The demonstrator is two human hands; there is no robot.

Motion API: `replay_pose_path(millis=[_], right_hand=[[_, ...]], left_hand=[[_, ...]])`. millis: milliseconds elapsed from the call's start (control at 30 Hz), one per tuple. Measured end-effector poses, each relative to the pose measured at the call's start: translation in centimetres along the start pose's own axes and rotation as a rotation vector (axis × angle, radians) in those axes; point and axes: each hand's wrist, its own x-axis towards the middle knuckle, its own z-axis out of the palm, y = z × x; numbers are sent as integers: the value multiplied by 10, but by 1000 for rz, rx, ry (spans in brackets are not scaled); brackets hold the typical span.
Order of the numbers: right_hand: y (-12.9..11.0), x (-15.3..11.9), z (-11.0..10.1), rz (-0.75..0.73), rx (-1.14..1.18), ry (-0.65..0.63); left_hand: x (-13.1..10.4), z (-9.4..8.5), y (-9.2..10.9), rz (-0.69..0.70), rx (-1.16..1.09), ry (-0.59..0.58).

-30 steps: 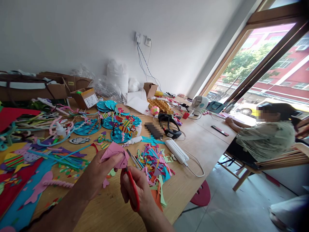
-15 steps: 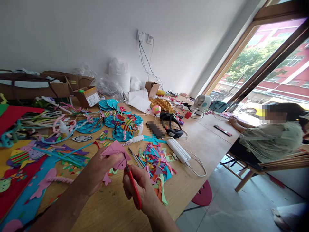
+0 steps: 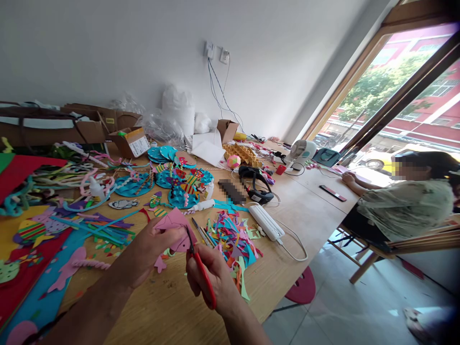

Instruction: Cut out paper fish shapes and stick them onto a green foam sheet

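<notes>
My left hand (image 3: 153, 249) pinches a pink craft sheet (image 3: 175, 220) that has dark outlines drawn on it. My right hand (image 3: 210, 270) is wrapped round the red handles of a pair of scissors (image 3: 204, 278). The dark blades lie at the right part of the pink sheet, over its surface. Below the sheet a small pink scrap (image 3: 160, 263) rests on the wooden table (image 3: 172, 306). To the right of the sheet is a heap of coloured offcuts (image 3: 233, 239), with some pens (image 3: 203, 232) beside it.
A white power strip (image 3: 266, 223) with a cable and a black headset (image 3: 257, 184) lie beyond the offcuts. Blue decorated discs (image 3: 183, 196), glue bottles (image 3: 206, 205) and pipe cleaners (image 3: 46, 177) cover the left and back. Another person (image 3: 406, 201) sits at the right.
The scissors and my right hand have shifted slightly to the right and down. The pink sheet stays in my left hand, nearly in the same place.
</notes>
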Motion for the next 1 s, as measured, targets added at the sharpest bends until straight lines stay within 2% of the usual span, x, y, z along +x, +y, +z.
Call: replay_pose_path(millis=[333, 600, 733, 933, 1000], right_hand=[[-4, -2, 0, 15, -2, -7], [-2, -4, -4, 14, -91, -12], [-1, -5, -5, 6, -160, -2], [0, -6, -6, -24, -301, 27], [0, -6, -5, -17, -294, 32]], left_hand=[[0, 1, 4, -42, 16, 37], [-3, -3, 6, -12, 19, -9], [-2, -6, 7, -14, 27, -93], [-2, -7, 9, -15, 27, -67], [-2, -9, 8, -19, 44, -93]])
